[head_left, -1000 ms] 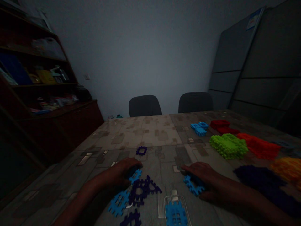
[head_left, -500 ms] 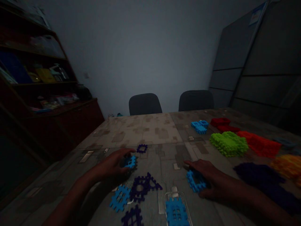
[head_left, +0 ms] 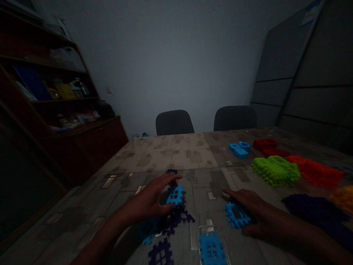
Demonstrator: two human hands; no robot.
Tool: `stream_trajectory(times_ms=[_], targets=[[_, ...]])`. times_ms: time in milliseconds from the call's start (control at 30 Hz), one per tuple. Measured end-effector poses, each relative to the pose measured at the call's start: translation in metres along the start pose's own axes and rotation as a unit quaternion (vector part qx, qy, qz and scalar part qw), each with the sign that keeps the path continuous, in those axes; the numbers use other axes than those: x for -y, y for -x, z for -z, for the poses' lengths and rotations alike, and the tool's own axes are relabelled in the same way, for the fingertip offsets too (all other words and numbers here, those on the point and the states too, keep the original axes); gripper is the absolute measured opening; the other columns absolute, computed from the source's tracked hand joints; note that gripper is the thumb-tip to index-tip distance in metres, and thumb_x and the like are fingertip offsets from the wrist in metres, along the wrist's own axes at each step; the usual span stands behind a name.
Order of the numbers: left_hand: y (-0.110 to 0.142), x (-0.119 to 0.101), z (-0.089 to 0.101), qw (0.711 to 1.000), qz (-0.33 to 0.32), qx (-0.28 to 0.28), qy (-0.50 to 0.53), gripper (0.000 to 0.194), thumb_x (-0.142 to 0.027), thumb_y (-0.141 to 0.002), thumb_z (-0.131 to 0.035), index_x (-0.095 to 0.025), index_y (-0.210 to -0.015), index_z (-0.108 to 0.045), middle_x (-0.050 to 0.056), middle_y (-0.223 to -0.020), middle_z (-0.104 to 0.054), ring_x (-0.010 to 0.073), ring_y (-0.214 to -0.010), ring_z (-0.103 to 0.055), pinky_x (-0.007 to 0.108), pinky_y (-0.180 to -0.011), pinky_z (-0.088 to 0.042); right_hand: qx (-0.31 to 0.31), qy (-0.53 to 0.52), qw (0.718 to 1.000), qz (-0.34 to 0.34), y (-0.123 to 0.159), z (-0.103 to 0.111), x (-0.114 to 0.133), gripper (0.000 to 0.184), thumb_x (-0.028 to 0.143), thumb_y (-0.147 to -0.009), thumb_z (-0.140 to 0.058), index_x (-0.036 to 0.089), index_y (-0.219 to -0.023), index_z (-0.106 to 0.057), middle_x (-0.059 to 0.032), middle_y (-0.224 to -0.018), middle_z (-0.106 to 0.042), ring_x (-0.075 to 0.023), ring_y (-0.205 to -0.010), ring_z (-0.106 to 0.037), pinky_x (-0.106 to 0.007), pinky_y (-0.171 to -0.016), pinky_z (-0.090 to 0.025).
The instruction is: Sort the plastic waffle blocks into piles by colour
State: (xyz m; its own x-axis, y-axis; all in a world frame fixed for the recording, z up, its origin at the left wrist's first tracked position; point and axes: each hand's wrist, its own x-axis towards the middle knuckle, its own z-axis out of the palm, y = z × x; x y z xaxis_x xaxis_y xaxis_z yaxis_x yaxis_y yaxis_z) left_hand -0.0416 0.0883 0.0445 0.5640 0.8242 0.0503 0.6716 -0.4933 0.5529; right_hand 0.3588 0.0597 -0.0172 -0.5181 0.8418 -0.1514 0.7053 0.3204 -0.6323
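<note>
My left hand (head_left: 151,197) is closed on a light-blue interlocking tile (head_left: 175,195) with a window cut-out. The tile stands tilted between thumb and fingers, over dark purple pieces (head_left: 186,217) lying on the table. Around another light-blue tile (head_left: 236,215), with a larger opening, my right hand (head_left: 255,209) has its thumb and index finger. Between the hands and nearer to me lies a flat blue window tile (head_left: 211,248). A purple window tile (head_left: 160,253) rests to its left. My left forearm partly hides one more blue tile (head_left: 147,230).
On the right are piles of lime-green (head_left: 275,169), orange-red (head_left: 314,171), dark red (head_left: 266,144) and dark purple pieces (head_left: 314,206). Blue pieces (head_left: 239,149) sit farther back. Two chairs (head_left: 174,122) stand beyond the patterned table (head_left: 176,149). A shelf unit (head_left: 82,129) is at left.
My left hand has moved right with its blue tile, over the purple pieces, now partly covering them. My right hand still has its tile. The view has shifted slightly.
</note>
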Motion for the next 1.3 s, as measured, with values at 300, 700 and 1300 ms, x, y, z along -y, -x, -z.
stream_trajectory(times_ms=[300,700,1300], targets=[[-0.008,-0.035,-0.026,0.999,-0.026,0.03,0.033,0.079,-0.019,-0.079,-0.071,-0.026,-0.153,-0.048,0.013,-0.152,-0.058,0.0356,-0.139,-0.054,0.055,-0.121,-0.04,-0.02,-0.029,0.999,0.025,0.007,0.011,0.002,0.096,0.047,-0.089,-0.078,0.036,-0.17,-0.028,-0.0141,-0.163,-0.048,-0.0431,-0.151,-0.04,-0.064,-0.122,-0.033],[0.009,-0.091,-0.065,0.988,0.018,0.144,0.049,0.097,-0.018,-0.079,-0.084,-0.037,-0.162,-0.039,0.005,-0.159,-0.051,0.0321,-0.148,-0.043,0.047,-0.125,-0.035,-0.058,-0.014,0.997,0.051,0.008,0.011,-0.015,0.08,0.061,-0.095,-0.068,0.036,-0.166,-0.04,-0.0135,-0.163,-0.049,-0.0409,-0.151,-0.041,-0.063,-0.123,-0.032],[0.03,-0.074,-0.073,0.995,0.073,0.053,0.036,0.086,-0.029,-0.08,-0.075,-0.037,-0.158,-0.04,0.01,-0.152,-0.052,0.0373,-0.137,-0.051,0.059,-0.118,-0.042,-0.084,0.016,0.995,0.048,0.008,0.013,-0.017,0.066,0.063,-0.098,-0.063,0.041,-0.159,-0.05,-0.0107,-0.154,-0.058,-0.0396,-0.144,-0.05,-0.059,-0.12,-0.04]])
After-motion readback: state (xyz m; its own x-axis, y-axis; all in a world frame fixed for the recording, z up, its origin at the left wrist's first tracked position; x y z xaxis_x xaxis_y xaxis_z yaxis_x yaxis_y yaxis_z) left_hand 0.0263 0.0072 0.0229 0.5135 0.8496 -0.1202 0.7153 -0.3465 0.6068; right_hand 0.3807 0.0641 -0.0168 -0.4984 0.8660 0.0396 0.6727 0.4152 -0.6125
